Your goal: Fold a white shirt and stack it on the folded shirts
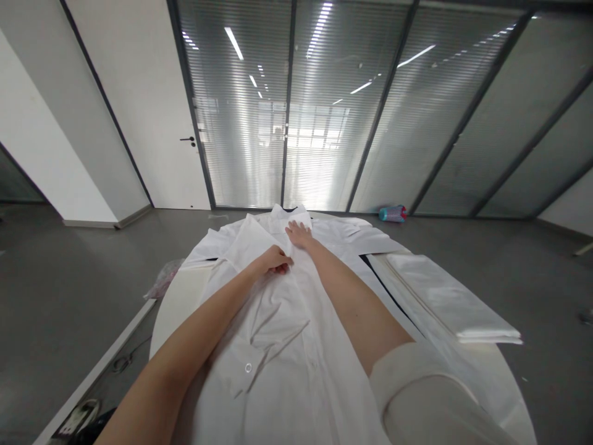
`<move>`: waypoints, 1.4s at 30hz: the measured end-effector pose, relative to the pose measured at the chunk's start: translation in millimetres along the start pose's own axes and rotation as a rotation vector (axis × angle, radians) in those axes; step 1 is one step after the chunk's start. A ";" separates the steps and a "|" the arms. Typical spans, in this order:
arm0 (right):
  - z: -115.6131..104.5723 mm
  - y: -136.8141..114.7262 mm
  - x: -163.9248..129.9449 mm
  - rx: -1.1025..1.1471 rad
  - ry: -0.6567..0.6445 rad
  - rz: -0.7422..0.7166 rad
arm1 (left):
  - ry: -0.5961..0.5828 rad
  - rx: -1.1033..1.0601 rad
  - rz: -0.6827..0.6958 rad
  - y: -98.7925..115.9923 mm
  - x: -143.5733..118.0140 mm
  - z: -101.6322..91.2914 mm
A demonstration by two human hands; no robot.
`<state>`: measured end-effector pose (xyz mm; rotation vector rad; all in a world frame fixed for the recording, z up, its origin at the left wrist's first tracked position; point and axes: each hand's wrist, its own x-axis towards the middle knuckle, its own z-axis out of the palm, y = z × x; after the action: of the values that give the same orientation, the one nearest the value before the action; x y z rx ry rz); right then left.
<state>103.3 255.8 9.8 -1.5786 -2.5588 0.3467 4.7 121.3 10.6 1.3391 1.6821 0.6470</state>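
A white button shirt (287, 334) lies spread flat on a round white table (171, 303), collar at the far end. My left hand (274, 259) pinches the shirt's front placket in the upper chest area, fingers closed on the fabric. My right hand (299, 235) rests flat on the shirt just below the collar (291, 216), fingers spread and pressing the cloth down. One cuff with a button (248, 368) lies folded over the near front of the shirt.
A stack of folded clear plastic bags (449, 303) lies on the table's right side. A pink and teal bottle (393, 214) lies on the grey floor by the glass wall. A crumpled plastic bag (163, 279) sits on the floor left of the table.
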 end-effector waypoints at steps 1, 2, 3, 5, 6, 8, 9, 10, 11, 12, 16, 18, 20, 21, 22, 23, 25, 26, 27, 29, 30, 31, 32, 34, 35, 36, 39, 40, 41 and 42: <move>2.7 0.7 2.3 -0.001 -0.011 -0.009 | -0.005 0.002 0.003 -0.7 1.1 -0.7; 4.9 1.6 4.0 -0.003 -0.015 -0.017 | -0.008 0.005 0.005 -1.2 1.8 -1.2; 6.4 2.5 5.4 -0.003 -0.013 -0.024 | -0.011 0.008 0.007 -1.4 2.0 -1.5; 6.4 4.3 7.4 -0.002 0.003 -0.031 | -0.012 0.018 0.010 -0.8 1.1 -1.5; 4.7 5.0 8.1 0.002 0.009 -0.034 | -0.011 0.024 0.011 -0.1 0.1 -1.3; -2.1 5.8 9.0 0.014 0.008 -0.043 | -0.007 0.037 0.013 1.4 -2.0 -0.7; -7.0 6.0 9.0 0.023 0.001 -0.050 | -0.005 0.042 0.013 2.1 -2.9 -0.4; -12.9 6.1 8.5 0.032 -0.005 -0.061 | -0.005 0.045 0.013 2.7 -3.4 -0.3; -19.6 6.4 7.3 0.041 -0.007 -0.076 | -0.005 0.047 0.010 2.9 -3.5 -0.3; -26.8 7.0 5.0 0.049 -0.005 -0.095 | -0.007 0.048 0.006 2.8 -3.2 -0.5; -57.8 15.6 -24.6 0.058 -0.010 -0.195 | -0.020 0.043 -0.021 0.3 0.4 -2.4; -72.6 22.0 -59.1 0.051 -0.052 -0.251 | -0.023 0.039 -0.027 -0.9 2.0 -2.9; -85.6 25.9 -109.3 0.050 -0.122 -0.370 | -0.024 0.033 -0.028 -1.3 2.8 -3.0; -90.9 26.2 -139.4 0.074 -0.198 -0.473 | -0.024 0.030 -0.029 -1.4 3.1 -2.9; -95.0 25.2 -171.7 0.098 -0.304 -0.558 | -0.024 0.027 -0.032 -1.4 3.4 -2.9; -97.6 23.2 -205.1 0.104 -0.417 -0.619 | -0.025 0.024 -0.036 -1.7 3.9 -3.0; -97.4 17.8 -270.3 0.017 -0.562 -0.738 | -0.025 0.018 -0.041 -3.4 5.6 -3.4; -94.5 15.5 -299.9 -0.056 -0.554 -0.828 | -0.025 0.017 -0.040 -4.8 7.0 -3.7; -90.0 13.9 -326.4 -0.124 -0.518 -0.900 | -0.024 0.017 -0.037 -6.7 8.5 -4.0; -78.2 13.7 -368.0 -0.218 -0.458 -0.979 | -0.017 0.024 -0.025 -11.0 12.1 -4.6; -72.1 15.0 -383.0 -0.244 -0.425 -0.989 | -0.013 0.031 -0.020 -13.1 13.9 -4.8; -66.7 17.0 -394.4 -0.252 -0.399 -0.988 | -0.008 0.038 -0.017 -15.0 15.4 -5.0; -62.3 19.5 -402.7 -0.249 -0.376 -0.979 | -0.003 0.045 -0.014 -16.5 16.7 -5.1; -57.6 24.6 -412.0 -0.227 -0.335 -0.949 | 0.003 0.054 -0.011 -18.2 18.2 -5.1; -57.0 26.9 -414.2 -0.215 -0.318 -0.936 | 0.004 0.056 -0.009 -18.3 18.5 -5.1; -57.1 28.9 -415.3 -0.208 -0.300 -0.927 | 0.004 0.057 -0.008 -18.1 18.3 -5.1; -58.9 33.2 -416.7 -0.193 -0.276 -0.911 | 0.000 0.056 -0.007 -15.7 16.2 -5.2; -59.1 34.2 -417.1 -0.176 -0.287 -0.911 | -0.002 0.054 -0.008 -14.7 15.1 -5.1; -59.1 35.1 -417.6 -0.154 -0.307 -0.909 | -0.004 0.052 -0.009 -13.6 13.9 -5.0; -58.9 35.8 -418.0 -0.127 -0.335 -0.905 | -0.006 0.050 -0.012 -12.7 12.8 -4.8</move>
<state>335.5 -93.8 66.9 -0.2571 -3.2466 0.3562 -6.4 130.3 -1.3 1.3643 1.7105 0.5968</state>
